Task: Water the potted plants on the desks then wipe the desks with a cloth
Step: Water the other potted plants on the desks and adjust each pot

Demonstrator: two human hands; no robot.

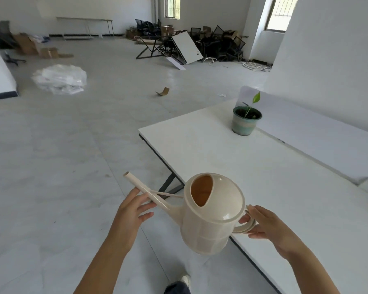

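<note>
At the near left edge of a white desk [263, 177], a cream watering can [210, 217] is held level in 2 hands. The right hand [266, 228] grips its handle; the left hand [134, 211], fingers fairly straight, props the spout from beneath. The potted plant [245, 119] stands well apart at the desk's far end. Watering looks to be the step in hand; next, the can likely needs carrying nearer and tipping over the pot.
</note>
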